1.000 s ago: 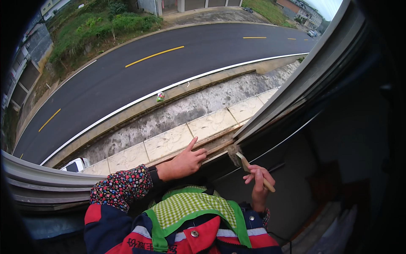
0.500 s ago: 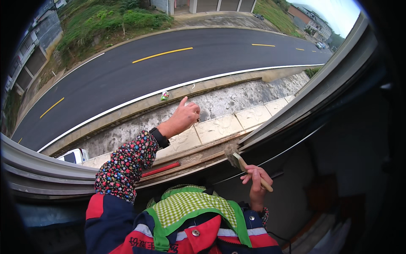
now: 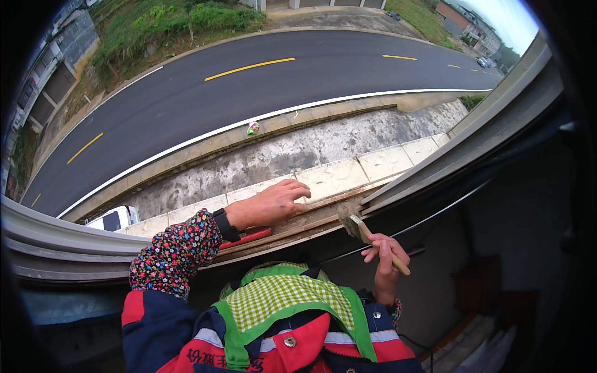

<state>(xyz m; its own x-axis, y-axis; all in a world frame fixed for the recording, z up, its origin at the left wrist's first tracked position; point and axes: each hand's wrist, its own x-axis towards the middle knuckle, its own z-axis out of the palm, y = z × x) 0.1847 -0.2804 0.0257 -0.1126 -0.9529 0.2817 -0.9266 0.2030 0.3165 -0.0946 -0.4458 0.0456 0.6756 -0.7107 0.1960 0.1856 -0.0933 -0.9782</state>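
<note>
Bare left hand (image 3: 268,205) over a window track (image 3: 323,215), brush (image 3: 362,229) in the right hand (image 3: 388,260).
A red stick (image 3: 254,235) lies in the track, on the near side of the left wrist; the left hand is loosely open, fingers bent, contact with the track unclear; farther right, the brush's bristles sit at the track's right end, its wooden handle gripped by the right hand's fingers.

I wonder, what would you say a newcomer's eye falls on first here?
Probably the dark, yellow-dashed road, curving across the upper half of the view. Nearer, just right of centre, a brush in the right grip is at the dusty window track. A bright red object, partly hidden, shows just below the left grip.
</note>
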